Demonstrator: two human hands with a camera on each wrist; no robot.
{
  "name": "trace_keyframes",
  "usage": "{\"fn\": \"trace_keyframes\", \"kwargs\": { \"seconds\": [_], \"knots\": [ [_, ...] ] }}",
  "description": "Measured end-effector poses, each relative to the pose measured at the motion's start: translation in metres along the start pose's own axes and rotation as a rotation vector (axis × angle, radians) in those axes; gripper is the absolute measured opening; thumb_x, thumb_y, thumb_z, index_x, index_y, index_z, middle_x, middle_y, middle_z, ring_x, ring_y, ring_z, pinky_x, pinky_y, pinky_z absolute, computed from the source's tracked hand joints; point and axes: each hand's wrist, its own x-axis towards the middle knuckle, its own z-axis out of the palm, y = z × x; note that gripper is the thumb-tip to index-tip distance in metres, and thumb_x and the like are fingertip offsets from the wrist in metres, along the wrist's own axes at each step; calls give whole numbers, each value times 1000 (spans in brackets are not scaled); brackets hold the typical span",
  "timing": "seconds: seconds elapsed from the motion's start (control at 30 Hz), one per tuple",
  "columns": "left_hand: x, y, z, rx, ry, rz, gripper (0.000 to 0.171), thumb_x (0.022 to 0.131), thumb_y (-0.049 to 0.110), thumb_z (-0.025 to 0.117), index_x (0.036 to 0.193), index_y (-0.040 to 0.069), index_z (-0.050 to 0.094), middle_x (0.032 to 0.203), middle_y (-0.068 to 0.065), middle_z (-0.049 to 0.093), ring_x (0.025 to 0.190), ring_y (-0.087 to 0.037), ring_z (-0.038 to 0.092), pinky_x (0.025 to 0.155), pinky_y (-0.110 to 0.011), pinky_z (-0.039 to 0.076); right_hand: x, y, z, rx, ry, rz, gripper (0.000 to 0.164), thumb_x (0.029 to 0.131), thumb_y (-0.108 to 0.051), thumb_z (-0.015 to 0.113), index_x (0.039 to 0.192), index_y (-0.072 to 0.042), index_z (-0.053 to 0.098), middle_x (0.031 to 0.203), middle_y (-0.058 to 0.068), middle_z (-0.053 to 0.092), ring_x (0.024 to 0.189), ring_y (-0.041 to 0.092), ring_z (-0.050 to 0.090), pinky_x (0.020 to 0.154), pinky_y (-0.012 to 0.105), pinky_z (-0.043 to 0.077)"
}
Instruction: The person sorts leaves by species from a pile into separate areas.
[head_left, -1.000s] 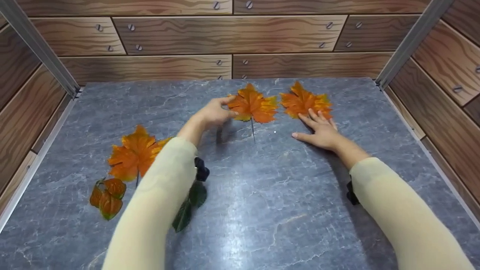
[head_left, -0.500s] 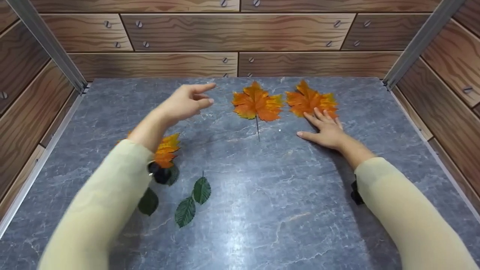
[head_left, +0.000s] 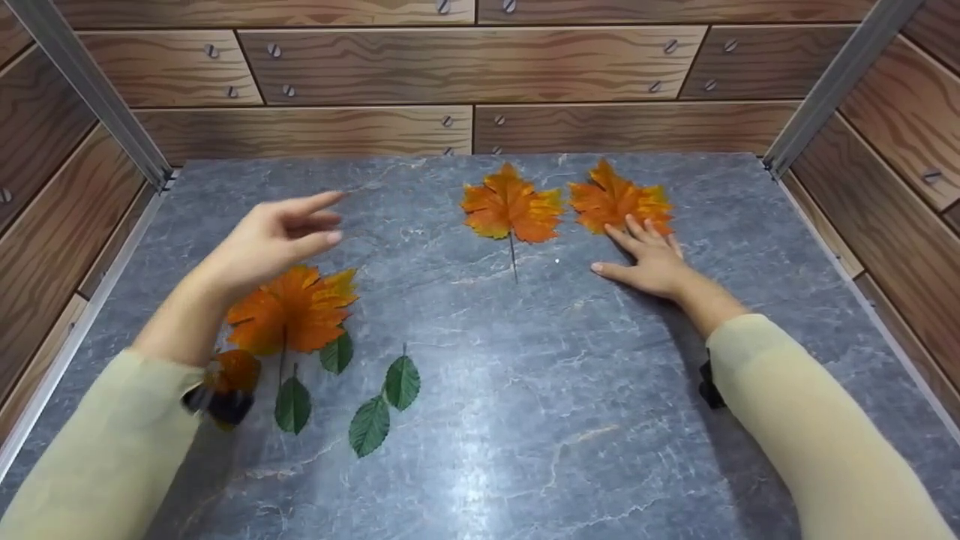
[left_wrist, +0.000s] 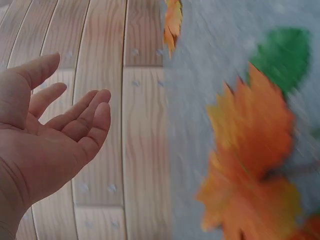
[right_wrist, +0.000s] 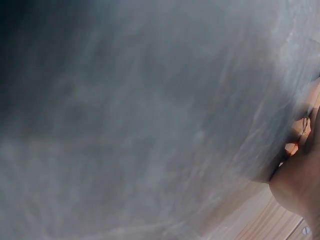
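My left hand [head_left: 262,244] hovers with relaxed, spread fingers over the left part of the table, holding nothing. Just below it in the head view lies an orange maple leaf [head_left: 300,311], blurred in the left wrist view, where the palm [left_wrist: 55,145] shows bare. My right hand [head_left: 651,262] lies with fingers spread, fingertips on the lower edge of the right-hand orange maple leaf [head_left: 619,199]. Beside that leaf, to its left, lies another maple leaf [head_left: 510,202] with its stem toward me. In the right wrist view only part of the right hand [right_wrist: 297,182] shows at the edge.
Green leaves [head_left: 369,426] on a sprig lie at centre left, with another green leaf [head_left: 292,405] beside them. A small reddish-brown leaf cluster [head_left: 238,371] is partly hidden by the left wrist camera. Wood-patterned walls [head_left: 472,67] bound the grey marbled table [head_left: 570,420] at the back and sides.
My left hand has come away from the middle maple leaf and moved left and toward me, leaving that leaf lying on the table. My right hand has stayed at the right maple leaf.
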Motion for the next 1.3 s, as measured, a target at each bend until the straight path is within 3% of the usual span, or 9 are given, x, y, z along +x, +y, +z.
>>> {"fn": "trace_keyframes", "kwargs": {
  "seconds": [0.13,0.37,0.5,0.6,0.77,0.9,1.0,1.13,1.3],
  "knots": [
    [-22,-30,-11,-12,29,-55,68,105,37,70,165,27,41,158,-12,53,140,-28,56,115,-47,45,0,0,1,-3,-3,-2,100,98,-80,48,173,-23,14,177,16,-8,160,43,-14,120,70,-15],
    [-49,-72,-30,-7,73,-149,75,106,39,68,169,20,32,161,-18,47,146,-36,47,97,-14,48,-1,0,3,0,-4,0,99,98,-80,47,173,-24,14,177,15,-8,160,43,-14,120,70,-16],
    [-58,-91,-39,0,80,-212,78,106,40,67,170,18,27,166,-22,39,150,-41,41,115,-40,45,-1,0,3,0,1,0,99,98,-81,47,173,-25,14,177,15,-8,160,43,-15,120,70,-15],
    [-62,-104,-42,-7,68,-255,82,106,41,67,171,16,23,168,-24,33,151,-45,37,118,-61,35,0,1,3,1,0,2,99,98,-81,47,173,-25,14,177,14,-8,160,42,-15,120,70,-16],
    [-66,-121,-44,-44,52,-289,84,106,41,67,171,14,20,169,-27,30,148,-46,39,104,-34,53,0,1,1,0,2,5,100,97,-82,46,173,-25,14,177,14,-9,160,41,-16,120,69,-16],
    [-66,-129,-44,-49,23,-295,85,106,40,67,171,12,19,168,-29,29,149,-47,39,93,-17,52,-1,2,0,-3,6,6,100,97,-82,46,173,-25,14,177,14,-8,160,42,-15,121,69,-16],
    [-65,-134,-43,-24,0,-302,88,105,41,68,171,11,19,168,-29,30,150,-47,37,108,-32,50,-2,1,-1,0,7,4,99,98,-81,47,173,-25,14,177,14,-8,160,42,-15,121,69,-16],
    [-61,-139,-42,-8,-14,-306,91,104,40,72,170,8,19,167,-31,30,151,-49,33,120,-61,33,-2,0,-1,2,10,5,99,98,-80,48,173,-25,14,177,15,-7,160,42,-14,120,70,-15],
    [-57,-141,-39,21,-38,-306,97,101,41,75,170,7,17,166,-34,28,151,-53,29,119,-69,28,-2,1,0,0,5,16,99,98,-81,47,173,-26,13,177,14,-8,160,41,-15,120,70,-15]
  ]
}}
